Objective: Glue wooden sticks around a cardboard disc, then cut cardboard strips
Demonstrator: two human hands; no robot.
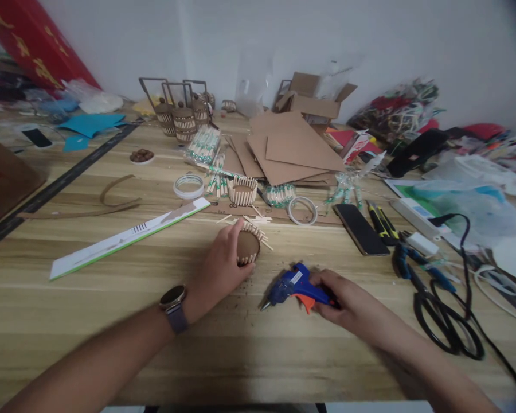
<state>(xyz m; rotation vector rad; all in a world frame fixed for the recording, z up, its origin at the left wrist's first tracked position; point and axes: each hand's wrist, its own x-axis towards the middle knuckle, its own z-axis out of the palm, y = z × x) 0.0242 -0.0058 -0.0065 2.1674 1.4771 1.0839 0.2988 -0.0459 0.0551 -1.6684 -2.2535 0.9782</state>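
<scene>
Fingers (233, 238) of the left hand (219, 269) cup a small stick-walled basket (248, 245); the right hand (348, 301) grips a blue glue gun (294, 287)
The basket sits mid-table (112, 321), its far-right sticks splayed, with loose sticks (258, 219) just beyond it. The gun lies low to its near right, nozzle pointing left. This looks like the gluing stage; a next move would need the nozzle placed precisely at the rim while the left hand steadies the wall
</scene>
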